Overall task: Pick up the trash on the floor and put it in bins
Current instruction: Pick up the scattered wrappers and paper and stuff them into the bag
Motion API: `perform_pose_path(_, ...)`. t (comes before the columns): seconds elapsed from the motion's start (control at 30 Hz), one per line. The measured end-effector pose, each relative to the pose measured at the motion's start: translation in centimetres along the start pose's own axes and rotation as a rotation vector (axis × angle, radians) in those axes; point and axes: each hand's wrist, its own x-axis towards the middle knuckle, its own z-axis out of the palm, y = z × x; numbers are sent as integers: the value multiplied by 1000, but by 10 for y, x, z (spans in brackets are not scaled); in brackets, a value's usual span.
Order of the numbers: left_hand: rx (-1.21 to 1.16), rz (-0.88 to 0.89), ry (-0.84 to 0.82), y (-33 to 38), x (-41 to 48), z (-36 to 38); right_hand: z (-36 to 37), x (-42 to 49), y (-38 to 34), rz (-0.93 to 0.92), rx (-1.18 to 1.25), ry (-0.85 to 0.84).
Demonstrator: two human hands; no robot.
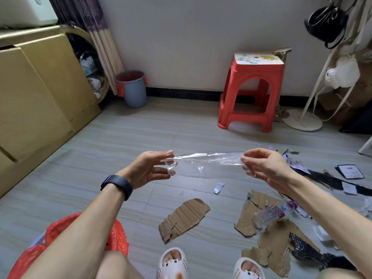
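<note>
A clear plastic film (207,162) is stretched in the air between both hands, above the floor. My left hand (153,168) pinches its left end with fingers and thumb. My right hand (261,166) pinches its right end. A bin lined with a red plastic bag (116,236) stands at the lower left under my left forearm. A grey bin with a red liner (132,88) stands by the far wall. On the floor lie torn cardboard pieces (185,217), a crushed clear plastic bottle (271,215) and a small paper scrap (218,187).
A red plastic stool (251,91) stands by the wall. Yellow cabinets (36,93) line the left side. A white coat stand (304,121) with bags is at the right. Black patterned scraps (306,246) and paper cards (351,172) litter the right floor. My slippered feet (173,262) are at the bottom.
</note>
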Motion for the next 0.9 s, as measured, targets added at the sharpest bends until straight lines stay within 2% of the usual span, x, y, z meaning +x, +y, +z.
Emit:
perform_pose_path(0.1,31,56,84,-1,3,5,-2,4,0,19,96,24)
perform_pose_path(0.17,19,94,126,0,5,4,-3,5,-1,57,153,-16)
perform_pose_path(0.37,14,103,138,0,6,-5,-1,1,-2,95,263,-52)
perform_pose_path(0.5,-51,56,102,-3,2,-10,1,-2,-4,26,115,-47)
perform_pose_path(0.67,-100,17,132,0,-1,-18,9,-3,-8,2,73,-84)
perform_pose_path(0.77,-77,-2,83,-1,-6,-25,18,-3,-4,-38,-42,-19)
perform_pose_path(0.9,-4,-68,37,-4,-14,-33,31,-2,-3,-79,-56,-4)
